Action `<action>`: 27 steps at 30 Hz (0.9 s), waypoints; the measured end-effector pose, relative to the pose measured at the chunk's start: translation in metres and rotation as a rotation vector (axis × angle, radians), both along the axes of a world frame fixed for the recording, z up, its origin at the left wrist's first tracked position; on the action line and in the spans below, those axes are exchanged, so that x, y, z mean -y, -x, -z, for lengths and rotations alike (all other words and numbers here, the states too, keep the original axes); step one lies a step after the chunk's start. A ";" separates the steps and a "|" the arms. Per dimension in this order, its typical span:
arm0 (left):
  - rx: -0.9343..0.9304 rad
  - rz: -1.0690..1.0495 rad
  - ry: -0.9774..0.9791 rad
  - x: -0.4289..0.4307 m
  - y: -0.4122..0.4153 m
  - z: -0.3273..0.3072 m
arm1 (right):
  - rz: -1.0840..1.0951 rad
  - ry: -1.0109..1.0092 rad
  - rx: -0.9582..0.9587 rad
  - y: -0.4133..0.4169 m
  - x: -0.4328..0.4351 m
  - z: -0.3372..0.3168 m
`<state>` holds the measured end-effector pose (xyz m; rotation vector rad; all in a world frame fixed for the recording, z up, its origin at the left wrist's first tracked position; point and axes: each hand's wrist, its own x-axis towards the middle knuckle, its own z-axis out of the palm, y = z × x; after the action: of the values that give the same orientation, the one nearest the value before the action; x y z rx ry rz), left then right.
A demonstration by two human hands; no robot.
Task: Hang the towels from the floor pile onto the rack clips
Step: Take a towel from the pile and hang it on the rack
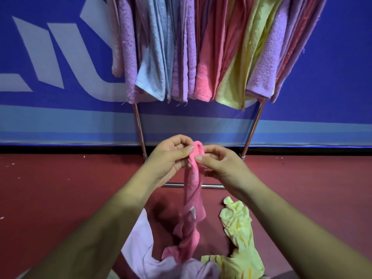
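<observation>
Nearest the camera, the floor pile lies on the red floor [60,188]: a pale lilac towel [138,246] on the left and a crumpled yellow towel [237,224] on the right. From between them a pink towel [193,198] rises in a twisted strand, its lower end still among the pile. The left hand [169,156] and right hand [221,162] meet at its top corner, each with thumb and fingers curled and pinching the folded edge. Just beyond the hands runs the low metal bar of the rack [173,185], with two slanted legs rising from it. Above, hung towels [201,47] in lilac, blue, pink and yellow crowd together, in front of a blue banner [60,57].
</observation>
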<state>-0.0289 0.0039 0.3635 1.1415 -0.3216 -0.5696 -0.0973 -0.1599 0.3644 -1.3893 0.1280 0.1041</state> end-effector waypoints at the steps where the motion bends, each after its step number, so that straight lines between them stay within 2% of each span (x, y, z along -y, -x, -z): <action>1: 0.011 0.017 -0.001 0.000 0.001 -0.001 | -0.036 -0.002 0.015 0.000 0.003 -0.001; 4: 0.043 0.038 0.006 0.002 0.003 -0.004 | -0.137 0.131 0.058 -0.001 0.010 0.000; 6: 0.137 0.026 -0.107 -0.001 0.000 -0.006 | -0.078 0.330 0.068 -0.003 0.017 0.000; 7: 0.273 0.011 -0.261 -0.004 -0.004 -0.006 | -0.028 0.408 0.068 -0.004 0.021 -0.001; 10: 0.850 -0.009 -0.829 -0.014 -0.016 -0.001 | 0.080 0.489 0.094 -0.007 0.031 -0.002; 12: 1.027 -0.024 -0.981 -0.018 -0.018 0.003 | 0.115 0.552 0.126 -0.007 0.034 -0.003; 14: 1.013 -0.076 -0.988 -0.023 -0.022 0.006 | 0.153 0.609 0.152 -0.007 0.036 -0.005; 18: 0.708 -0.058 -0.722 -0.025 -0.021 0.003 | 0.157 0.622 0.178 -0.006 0.044 -0.008; 22: 0.654 -0.110 -0.622 -0.016 -0.017 0.007 | 0.115 0.661 0.179 -0.006 0.044 -0.004; 24: 0.604 -0.224 -0.608 -0.016 -0.020 0.008 | 0.039 0.750 0.160 -0.007 0.047 0.000; 27: 0.510 -0.395 -0.542 -0.020 -0.026 0.007 | -0.122 1.005 0.038 -0.011 0.058 0.014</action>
<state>-0.0034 0.0237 0.3563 1.8255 -0.3743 0.0048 -0.0865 -0.2178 0.3507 -2.4023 0.0600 0.1199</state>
